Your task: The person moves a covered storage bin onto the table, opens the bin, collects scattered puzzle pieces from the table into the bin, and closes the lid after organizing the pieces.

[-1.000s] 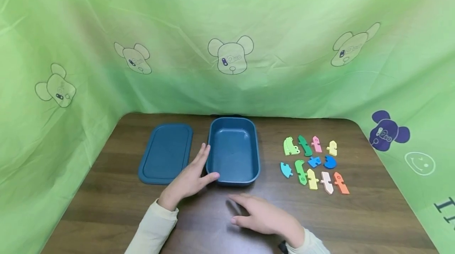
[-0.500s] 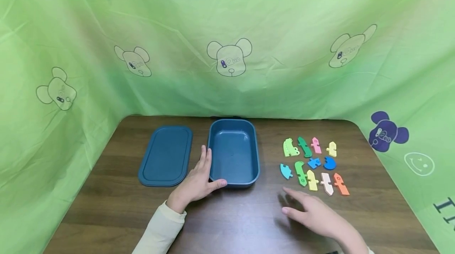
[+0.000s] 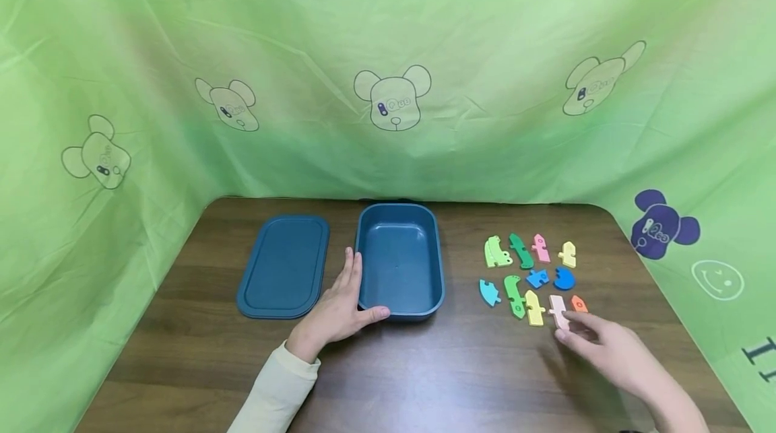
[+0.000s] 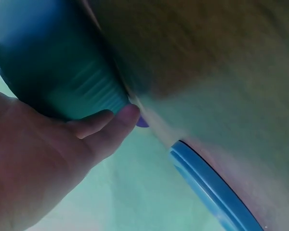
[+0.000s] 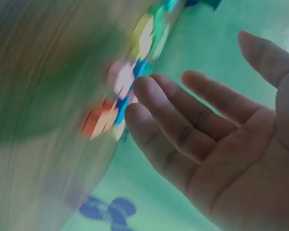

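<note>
Brown wood-grain table (image 3: 418, 379) | left: flat blue lid (image 3: 283, 268) | middle: open blue box (image 3: 400, 275) | right: colourful puzzle pieces (image 3: 537, 278)

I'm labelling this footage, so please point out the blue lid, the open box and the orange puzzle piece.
Blue lid (image 3: 283, 267): head view, middle of its flat top.
Open box (image 3: 401, 270): head view, bare inside floor.
Orange puzzle piece (image 3: 578, 303): head view, its pointed end.

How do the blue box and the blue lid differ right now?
The blue box is open-topped and deep with raised walls; the blue lid is flat and low. The left hand is at the box's left side, while no hand holds the lid. The box stands nearer the puzzle pieces; the lid lies farther left. Both are dark blue with rounded corners and rest on the table.
</note>
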